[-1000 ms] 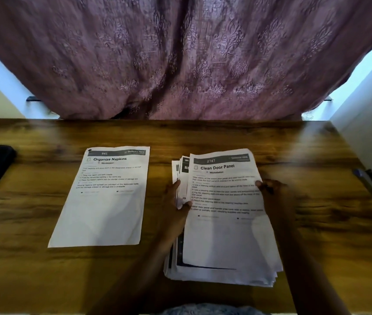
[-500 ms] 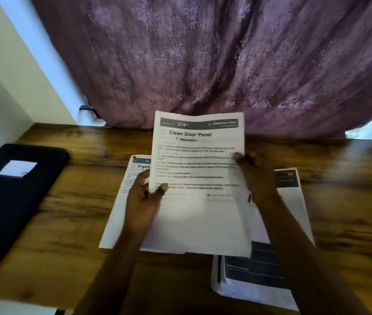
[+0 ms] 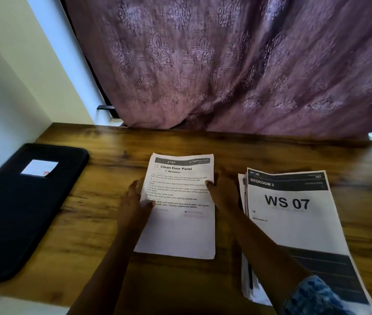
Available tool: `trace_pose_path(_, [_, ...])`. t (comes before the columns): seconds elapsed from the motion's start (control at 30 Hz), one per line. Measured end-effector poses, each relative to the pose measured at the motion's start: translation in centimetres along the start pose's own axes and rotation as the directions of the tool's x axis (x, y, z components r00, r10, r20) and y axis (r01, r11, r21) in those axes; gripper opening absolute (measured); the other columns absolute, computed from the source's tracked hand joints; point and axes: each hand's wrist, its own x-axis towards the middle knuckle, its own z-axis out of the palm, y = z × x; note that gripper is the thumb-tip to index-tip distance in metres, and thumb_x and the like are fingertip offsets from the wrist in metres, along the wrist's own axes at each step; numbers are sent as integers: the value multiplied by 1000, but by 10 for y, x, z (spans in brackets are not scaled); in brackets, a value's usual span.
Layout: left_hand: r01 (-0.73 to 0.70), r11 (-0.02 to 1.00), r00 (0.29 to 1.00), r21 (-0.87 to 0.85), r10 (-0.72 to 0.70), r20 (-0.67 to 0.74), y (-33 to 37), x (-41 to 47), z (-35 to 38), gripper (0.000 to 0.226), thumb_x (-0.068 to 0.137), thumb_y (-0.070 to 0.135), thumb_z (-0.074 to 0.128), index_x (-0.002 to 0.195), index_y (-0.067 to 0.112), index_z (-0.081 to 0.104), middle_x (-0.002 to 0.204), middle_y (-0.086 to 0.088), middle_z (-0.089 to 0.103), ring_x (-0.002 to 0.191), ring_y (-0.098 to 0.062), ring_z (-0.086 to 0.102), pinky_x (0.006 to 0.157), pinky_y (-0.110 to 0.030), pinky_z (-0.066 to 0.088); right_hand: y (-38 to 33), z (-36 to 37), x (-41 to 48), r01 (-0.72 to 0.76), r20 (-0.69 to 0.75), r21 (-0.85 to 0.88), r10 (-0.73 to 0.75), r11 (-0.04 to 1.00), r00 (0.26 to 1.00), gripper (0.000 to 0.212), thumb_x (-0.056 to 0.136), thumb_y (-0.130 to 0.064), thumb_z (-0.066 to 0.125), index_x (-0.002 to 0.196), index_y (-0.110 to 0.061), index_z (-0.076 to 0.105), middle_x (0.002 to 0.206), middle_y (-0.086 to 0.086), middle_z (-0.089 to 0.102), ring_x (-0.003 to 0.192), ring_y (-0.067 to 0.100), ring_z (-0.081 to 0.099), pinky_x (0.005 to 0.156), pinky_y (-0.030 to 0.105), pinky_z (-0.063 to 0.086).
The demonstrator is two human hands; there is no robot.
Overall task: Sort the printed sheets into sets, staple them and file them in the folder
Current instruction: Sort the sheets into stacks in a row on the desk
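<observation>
A printed sheet headed "Clean Door Panel" [image 3: 180,230] lies flat on the wooden table [image 3: 103,226], in the middle. My left hand [image 3: 132,205] holds its left edge with the thumb on top of the paper. At the right edge my right hand [image 3: 223,192] holds it the same way. The stack of printed sheets [image 3: 294,226] sits just right of my right arm, its top page reading "BEDROOM 3, WS 07". A black folder [image 3: 17,219] with a white label lies closed at the left end of the table. No stapler is in view.
A purple patterned curtain [image 3: 226,64] hangs behind the table's back edge. A pale wall [image 3: 10,87] bounds the left side. Bare wood shows between the folder and the sheet.
Both hands lifted the "Clean Door Panel" sheet off the stack, carried it left and laid it flat, covering the "Organize Napkins" sheet. The camera view swung left.
</observation>
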Motion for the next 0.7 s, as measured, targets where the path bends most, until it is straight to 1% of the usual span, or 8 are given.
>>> trace_pose_path(0.1, [-167,964,980,207,186,-75,-1,-4,7,78,83,44,67,144,8,36,141,-20,45,126,-41,42,96,-50,41,-1,0,-9,134,-159,-224,-171,966,972,69,86,-31,66,143,-13,32,143,13,39,131,32,37,103,42,39])
trace_pose_path(0.13, [-209,945,974,250,224,-35,1,-5,11,78,84,54,59,145,12,35,145,-17,41,131,-40,37,100,-52,39,-2,2,-12,193,-146,-289,-243,938,959,68,86,-34,64,143,-14,33,144,13,38,133,32,36,105,42,36])
trace_pose_path(0.2, [-268,911,963,313,258,73,5,-6,20,77,85,66,39,148,21,32,154,-11,31,140,-36,26,109,-53,29,-4,6,-15,289,-1,-390,-314,874,949,62,91,-44,54,143,-17,34,150,9,33,137,28,31,108,44,30])
trace_pose_path(0.3, [-281,886,957,370,233,170,5,-8,33,86,80,74,15,151,27,25,159,-8,18,146,-31,14,115,-51,12,2,19,-13,330,187,-447,-274,832,943,68,93,-56,40,148,-19,23,158,6,15,145,25,14,115,48,10])
trace_pose_path(0.4, [-234,904,968,358,181,174,-1,-8,40,88,77,75,9,152,30,20,161,-6,12,148,-27,6,117,-49,5,8,30,-9,340,233,-449,-259,826,937,73,94,-59,33,151,-20,12,160,5,5,147,23,3,116,51,0])
trace_pose_path(0.53, [-217,907,968,360,151,203,-2,-5,39,92,74,77,4,153,30,16,161,-5,7,148,-26,2,117,-48,0,8,30,-9,356,240,-455,-272,816,932,72,95,-58,30,152,-19,8,160,6,1,147,23,-2,115,47,-7])
trace_pose_path(0.63, [-236,907,969,350,191,157,6,-9,37,92,76,75,8,152,25,23,160,-9,15,148,-29,7,116,-48,-5,2,10,-19,401,201,-374,-349,836,915,69,97,-53,32,151,-16,13,159,6,6,147,22,2,116,42,-2])
trace_pose_path(0.7, [-275,915,961,295,255,103,22,-16,37,85,81,71,18,149,22,31,157,-10,24,146,-31,16,115,-47,-4,6,-15,-33,425,76,-303,-423,853,903,59,97,-46,41,146,-15,30,154,7,27,143,25,22,115,41,16])
